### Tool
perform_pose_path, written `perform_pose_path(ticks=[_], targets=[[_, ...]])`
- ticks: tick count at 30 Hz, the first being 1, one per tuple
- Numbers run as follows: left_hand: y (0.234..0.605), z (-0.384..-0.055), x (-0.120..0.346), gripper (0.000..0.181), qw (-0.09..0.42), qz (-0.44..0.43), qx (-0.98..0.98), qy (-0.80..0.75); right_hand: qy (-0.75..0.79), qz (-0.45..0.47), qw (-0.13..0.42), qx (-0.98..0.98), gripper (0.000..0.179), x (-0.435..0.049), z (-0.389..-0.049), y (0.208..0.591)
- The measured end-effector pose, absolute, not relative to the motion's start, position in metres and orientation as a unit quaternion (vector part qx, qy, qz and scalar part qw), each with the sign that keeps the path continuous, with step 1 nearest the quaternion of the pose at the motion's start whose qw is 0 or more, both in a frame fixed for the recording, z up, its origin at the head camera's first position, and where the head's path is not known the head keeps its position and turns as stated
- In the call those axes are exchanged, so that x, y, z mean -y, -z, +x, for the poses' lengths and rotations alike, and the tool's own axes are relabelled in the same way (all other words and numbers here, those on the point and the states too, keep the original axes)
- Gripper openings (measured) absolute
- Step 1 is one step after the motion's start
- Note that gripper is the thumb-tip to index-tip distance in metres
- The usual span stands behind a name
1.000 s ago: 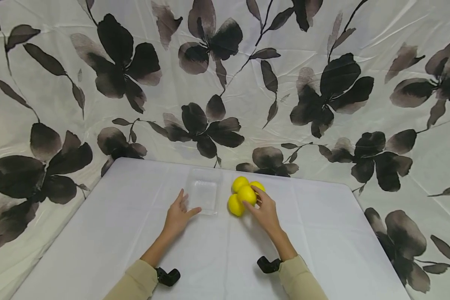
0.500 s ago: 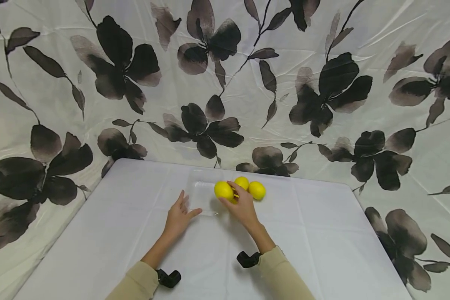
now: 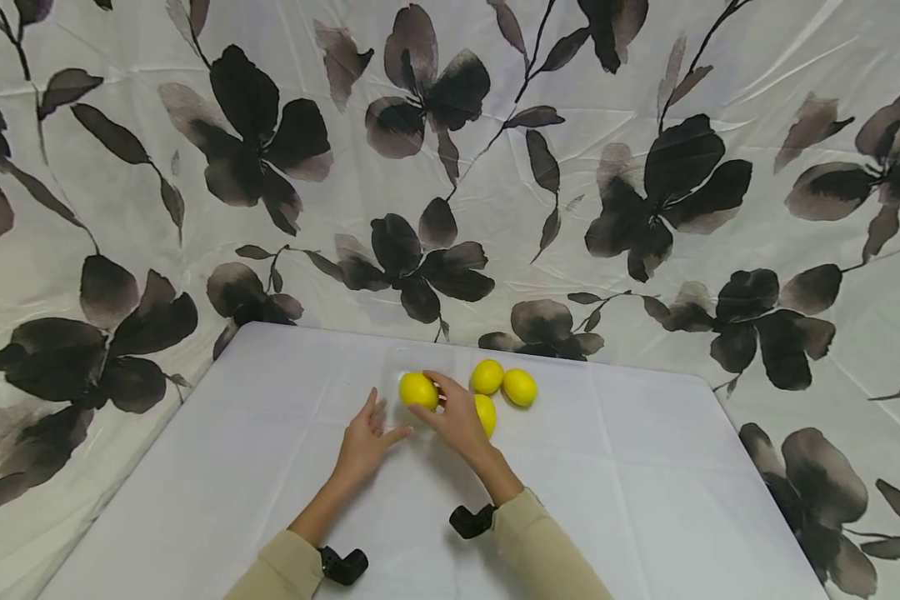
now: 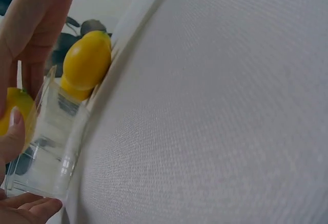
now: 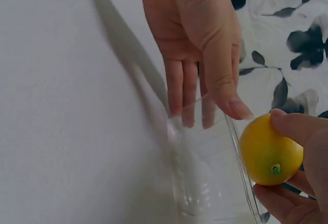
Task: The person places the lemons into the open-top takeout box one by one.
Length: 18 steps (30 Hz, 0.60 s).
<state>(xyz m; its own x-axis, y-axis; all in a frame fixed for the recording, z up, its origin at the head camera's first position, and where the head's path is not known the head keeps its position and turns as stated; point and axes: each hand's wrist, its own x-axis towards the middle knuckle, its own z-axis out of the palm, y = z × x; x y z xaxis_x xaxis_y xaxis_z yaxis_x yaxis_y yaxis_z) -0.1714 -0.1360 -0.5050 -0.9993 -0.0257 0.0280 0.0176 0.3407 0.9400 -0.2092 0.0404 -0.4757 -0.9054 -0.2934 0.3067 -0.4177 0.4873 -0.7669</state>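
Observation:
A yellow lemon [image 3: 417, 392] is held above the clear plastic container [image 5: 212, 178], pinched between the thumb and fingers of my right hand [image 3: 461, 421]. Its green stem end [image 5: 277, 169] shows in the right wrist view. Beside the container's left side is my left hand [image 3: 362, 442]; its straight fingers rest along the outer wall and the thumb reaches over the rim. To the right of the container three more lemons lie on the table: one at the back [image 3: 487, 377], one farther right [image 3: 520, 387], and one partly hidden behind my right hand [image 3: 486, 414].
White cloth covers the table [image 3: 645, 483], whose far edge runs just behind the container and lemons. A floral fabric backdrop [image 3: 525, 200] hangs behind. Each wrist wears a black camera, such as the one on the right wrist [image 3: 471, 522].
My right hand has lifted the lemon off the group and carried it left, over the container. The left hand has stayed at the container's side. The other lemons lie apart on the table.

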Motion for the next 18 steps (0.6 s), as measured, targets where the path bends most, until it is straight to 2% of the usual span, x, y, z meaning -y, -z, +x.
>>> perform_pose_path(ticks=[7,18], targets=[[0.505,-0.169,0.138,0.101,0.024,-0.008,0.810,0.586,-0.446,0.208,0.020,0.870,0.059,-0.025,-0.211,0.477],[0.508,-0.169,0.139,0.099,0.044,-0.009,0.804,0.593,-0.442,0.213,0.025,0.871,0.060,-0.017,-0.209,0.481]])
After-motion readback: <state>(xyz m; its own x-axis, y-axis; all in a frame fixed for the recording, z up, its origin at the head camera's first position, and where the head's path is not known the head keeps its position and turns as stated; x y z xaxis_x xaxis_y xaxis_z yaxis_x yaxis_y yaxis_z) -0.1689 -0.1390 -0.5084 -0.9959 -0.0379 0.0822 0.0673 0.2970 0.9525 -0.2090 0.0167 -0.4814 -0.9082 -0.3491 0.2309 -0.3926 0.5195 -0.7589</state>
